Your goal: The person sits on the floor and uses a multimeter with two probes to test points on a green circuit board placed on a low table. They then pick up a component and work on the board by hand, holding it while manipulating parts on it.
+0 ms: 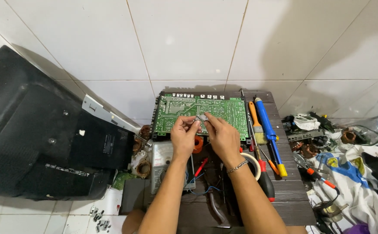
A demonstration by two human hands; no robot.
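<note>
Green and crowded with tiny parts, a circuit board (199, 110) lies flat at the far end of a dark wooden table (290, 190), close to the white tiled wall. Above its near edge the left hand (183, 136) and the right hand (221, 135) meet, fingertips pinched together on a small grey part (201, 117). The part is too small and too covered by fingers to make out what it is, or whether it touches the board beneath. Both hands are closed in a fine pinch, thumb against forefinger, nothing else in them. A metal bracelet (237, 166) sits on the right wrist.

The forearms hide much of the table's middle. Under the left one, a grey meter (162, 161) with a dial shows only in part; red and blue wires (202, 180) run out between the arms. A roll of tape (254, 164) peeks from behind the right wrist, and an orange ring (197, 144) shows just below the hands.

Right of the board lie a paintbrush (255, 122), a blue-handled tool with a yellow tip (269, 132) and a screwdriver with a black and red handle (264, 180), side by side. Pliers (215, 203) lie near the front edge, partly cut off.

On the left, a large black plastic cover (37, 134) leans on the floor. On the right, a heap of cloth (353, 177) and small parts is cut off by the frame edge.
</note>
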